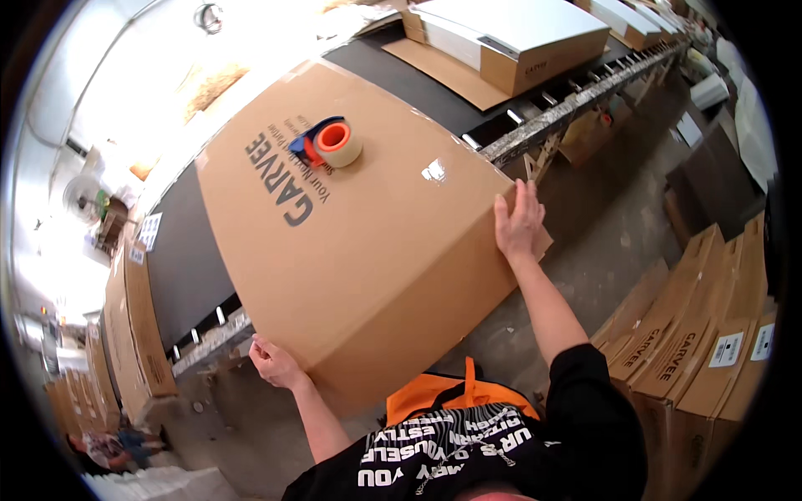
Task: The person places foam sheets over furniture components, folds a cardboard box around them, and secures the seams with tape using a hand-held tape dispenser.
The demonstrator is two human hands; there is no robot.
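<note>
A large brown cardboard box [376,242] lies in front of me, its near end jutting out past the conveyor's edge. Dark print and a shiny patch of clear tape mark its top. Resting on that top is a blue and red tape dispenser [316,146] with a tape roll on an orange core. My left hand [278,365] grips the box at its near left corner, fingers curled against the edge. At the right corner, my right hand [520,221] holds the box's end with the thumb by the top edge. The box's underside is hidden.
The black conveyor belt [188,238] runs under the box from lower left to upper right. Farther along it sits a white-topped carton [535,42]. Cartons [677,342] stand in a row at my right, and another carton [129,321] is at left. An orange bag or cloth [426,388] hangs at my waist.
</note>
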